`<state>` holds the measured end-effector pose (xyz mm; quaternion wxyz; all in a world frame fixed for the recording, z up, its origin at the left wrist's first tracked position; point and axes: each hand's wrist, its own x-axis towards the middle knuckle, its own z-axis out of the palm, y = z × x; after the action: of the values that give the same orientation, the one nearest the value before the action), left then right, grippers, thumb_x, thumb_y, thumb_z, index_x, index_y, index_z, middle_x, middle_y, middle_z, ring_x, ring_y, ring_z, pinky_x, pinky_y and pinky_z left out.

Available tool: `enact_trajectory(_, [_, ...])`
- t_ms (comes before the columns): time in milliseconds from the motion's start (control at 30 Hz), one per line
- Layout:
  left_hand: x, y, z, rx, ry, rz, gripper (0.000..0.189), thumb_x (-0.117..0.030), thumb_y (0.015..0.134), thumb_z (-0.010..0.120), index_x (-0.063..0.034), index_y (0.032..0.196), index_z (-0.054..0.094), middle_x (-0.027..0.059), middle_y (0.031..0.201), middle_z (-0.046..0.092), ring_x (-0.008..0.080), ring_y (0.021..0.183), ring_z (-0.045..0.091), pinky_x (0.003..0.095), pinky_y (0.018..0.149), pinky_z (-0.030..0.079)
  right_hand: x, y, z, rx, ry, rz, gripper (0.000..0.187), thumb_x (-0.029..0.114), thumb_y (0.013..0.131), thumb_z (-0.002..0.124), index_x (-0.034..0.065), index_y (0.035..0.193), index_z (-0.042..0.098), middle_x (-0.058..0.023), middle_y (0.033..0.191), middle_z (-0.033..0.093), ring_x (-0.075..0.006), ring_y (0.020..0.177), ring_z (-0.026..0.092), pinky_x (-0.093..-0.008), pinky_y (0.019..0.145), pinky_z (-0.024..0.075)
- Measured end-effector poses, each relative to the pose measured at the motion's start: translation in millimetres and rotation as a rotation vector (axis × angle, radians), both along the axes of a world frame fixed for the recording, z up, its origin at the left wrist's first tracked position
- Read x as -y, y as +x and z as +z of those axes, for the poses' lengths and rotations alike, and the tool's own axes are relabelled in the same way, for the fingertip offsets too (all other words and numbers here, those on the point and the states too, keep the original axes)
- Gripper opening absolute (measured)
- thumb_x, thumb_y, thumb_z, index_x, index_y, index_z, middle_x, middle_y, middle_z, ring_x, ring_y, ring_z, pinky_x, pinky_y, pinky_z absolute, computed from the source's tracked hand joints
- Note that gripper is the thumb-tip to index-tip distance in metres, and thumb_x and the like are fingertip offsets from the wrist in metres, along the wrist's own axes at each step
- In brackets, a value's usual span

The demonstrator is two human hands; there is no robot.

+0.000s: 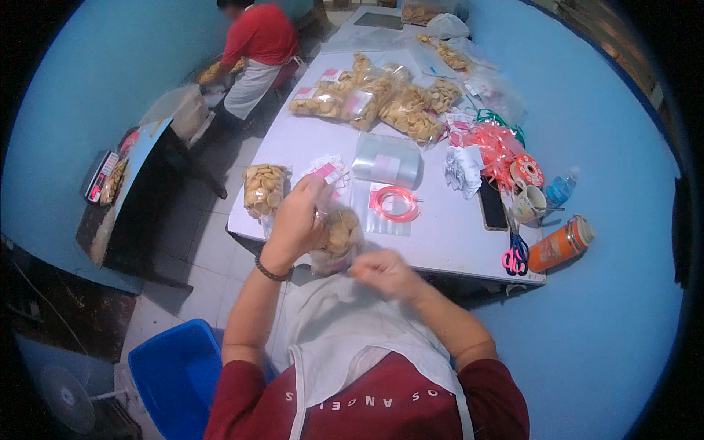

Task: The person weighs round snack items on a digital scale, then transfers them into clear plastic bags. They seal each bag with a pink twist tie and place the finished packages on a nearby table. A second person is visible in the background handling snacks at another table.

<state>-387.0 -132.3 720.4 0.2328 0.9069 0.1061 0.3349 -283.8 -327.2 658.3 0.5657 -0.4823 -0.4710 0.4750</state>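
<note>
My left hand grips a clear plastic bag of round tan biscuits by its upper part, over the near edge of the table. My right hand is blurred, with curled fingers close to the bag's lower right; whether it touches the bag or pinches anything is unclear. Left of the held bag stands another filled bag. Beyond it lie loose pink-and-white labels. A coil of pink ribbon rests on flat clear bags, with a stack of clear plastic bags behind.
Several filled bags cover the table's far half. Along the right are a pink ribbon tangle, a phone, a mug, scissors and an orange bottle. A blue bin stands lower left; a co-worker sits beyond.
</note>
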Motion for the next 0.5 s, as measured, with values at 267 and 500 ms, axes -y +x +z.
enact_trajectory(267, [16.9, -2.6, 29.0, 0.012, -0.970, -0.366, 0.040, -0.028, 0.106, 0.040, -0.0004, 0.083, 0.057, 0.0074, 0.072, 0.055, 0.0182, 0.065, 0.054, 0.0303, 0.061, 0.042, -54.5, 46.9, -32.5, -0.382, -0.099, -0.082, 0.017, 0.016, 0.098, 0.053, 0.0038, 0.096, 0.065, 0.0001, 0.084, 0.060, -0.0086, 0.074, 0.056, -0.0259, 0.067, 0.0456])
enact_trajectory(500, [8.2, 10.5, 26.6, 0.333, 0.238, 0.094, 0.032, -0.020, 0.104, 0.041, -0.0006, 0.082, 0.053, 0.0083, 0.072, 0.049, 0.0184, 0.067, 0.049, 0.0352, 0.061, 0.039, -5.1, 14.3, 36.7, 0.119, 0.198, -0.243, 0.022, 0.015, 0.096, 0.061, 0.0008, 0.080, 0.064, 0.0013, 0.076, 0.058, -0.0058, 0.072, 0.054, -0.0238, 0.062, 0.0433])
